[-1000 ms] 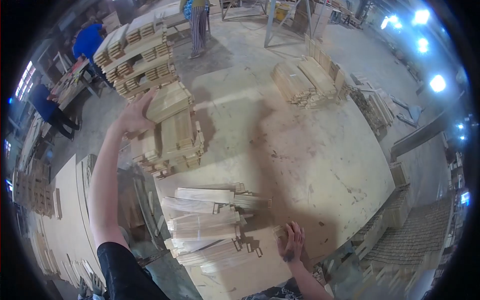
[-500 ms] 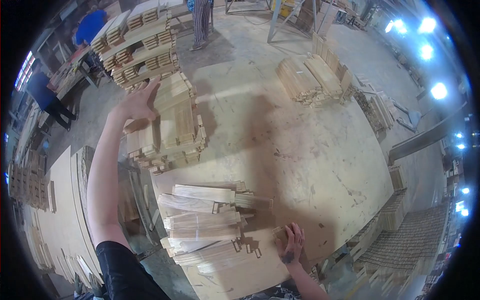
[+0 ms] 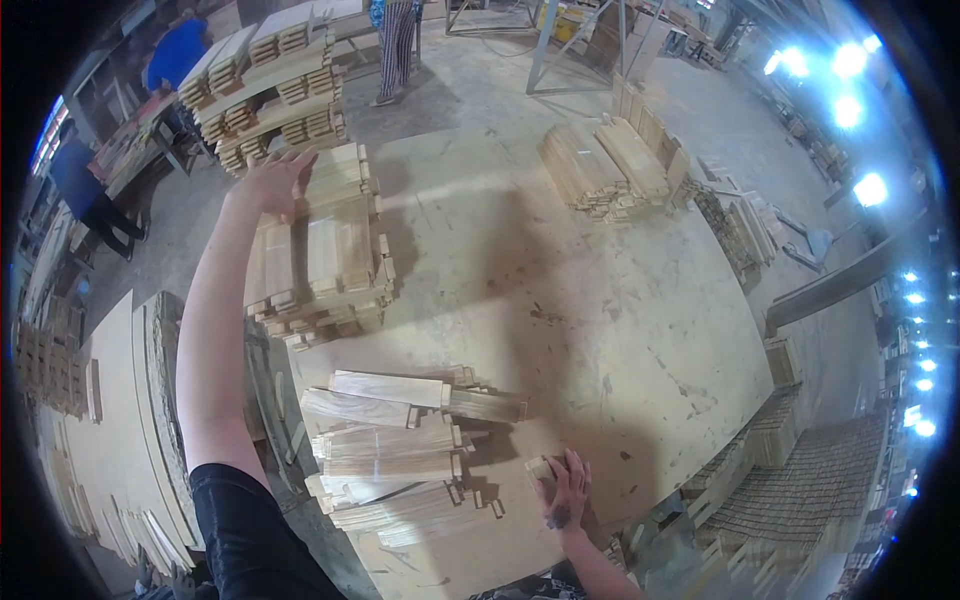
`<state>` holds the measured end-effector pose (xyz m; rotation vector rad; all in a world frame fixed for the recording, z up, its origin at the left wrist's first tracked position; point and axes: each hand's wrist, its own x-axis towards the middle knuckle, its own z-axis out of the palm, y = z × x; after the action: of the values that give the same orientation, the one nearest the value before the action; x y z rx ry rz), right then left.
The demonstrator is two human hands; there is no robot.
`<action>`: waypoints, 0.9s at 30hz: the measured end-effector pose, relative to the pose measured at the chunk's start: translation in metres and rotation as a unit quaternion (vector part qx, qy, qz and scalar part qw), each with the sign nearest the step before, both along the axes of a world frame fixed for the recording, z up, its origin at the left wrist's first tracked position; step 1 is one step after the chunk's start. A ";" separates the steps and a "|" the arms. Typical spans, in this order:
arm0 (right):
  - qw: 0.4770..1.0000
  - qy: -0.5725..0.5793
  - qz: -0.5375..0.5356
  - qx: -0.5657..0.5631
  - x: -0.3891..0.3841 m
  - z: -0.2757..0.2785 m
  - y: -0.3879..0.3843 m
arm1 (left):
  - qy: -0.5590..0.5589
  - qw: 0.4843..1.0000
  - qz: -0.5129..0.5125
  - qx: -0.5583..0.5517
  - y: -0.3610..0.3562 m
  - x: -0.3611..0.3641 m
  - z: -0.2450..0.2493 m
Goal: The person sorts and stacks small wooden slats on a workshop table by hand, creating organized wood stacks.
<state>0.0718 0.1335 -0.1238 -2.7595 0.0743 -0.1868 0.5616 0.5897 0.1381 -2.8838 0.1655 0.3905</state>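
My left hand (image 3: 273, 185) is stretched out at the upper left, fingers spread, over the back of a stack of short wooden slats (image 3: 340, 245). Whether its fingertips touch the wood cannot be made out. My right hand (image 3: 566, 490) is near the front edge of the table, its fingers around the end of a small wooden piece (image 3: 540, 468). Between my arms lies a loose, fanned pile of light wooden slats (image 3: 385, 450), with notched ends pointing right.
The large pale tabletop (image 3: 640, 330) has another slat stack (image 3: 590, 165) at its far side. Behind the left stack stands a tall layered wood pile (image 3: 265, 85). One person (image 3: 90, 190) stands far left, another in blue (image 3: 175, 55) further back, and striped trousers (image 3: 395, 45) show behind.
The view has shifted slightly, moving the table and stacks a little left. My left hand has lifted or slid toward the back of the stack. My right hand stays around the small piece.
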 end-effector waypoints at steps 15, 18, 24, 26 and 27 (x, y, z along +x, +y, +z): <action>0.999 -0.023 -0.012 0.033 -0.002 -0.004 -0.002 | -0.334 0.932 -0.094 -0.103 -0.036 -0.093 -0.013; 0.997 -0.046 -0.020 0.054 -0.002 -0.001 0.000 | -0.380 0.903 -0.145 -0.141 -0.080 -0.152 -0.001; 0.990 -0.051 -0.025 0.126 -0.002 0.010 -0.005 | -0.362 0.888 -0.173 -0.226 -0.142 -0.238 0.005; 0.982 -0.064 -0.030 0.174 0.001 0.013 -0.012 | -0.338 0.891 -0.161 -0.257 -0.157 -0.257 0.004; 0.973 -0.076 -0.021 0.216 0.006 0.018 -0.021 | -0.349 0.891 -0.165 -0.238 -0.164 -0.265 0.002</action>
<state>0.0775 0.1125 -0.1060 -2.3027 0.1183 -0.3482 0.2970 0.4257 0.1398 -3.1390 0.6839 -0.8568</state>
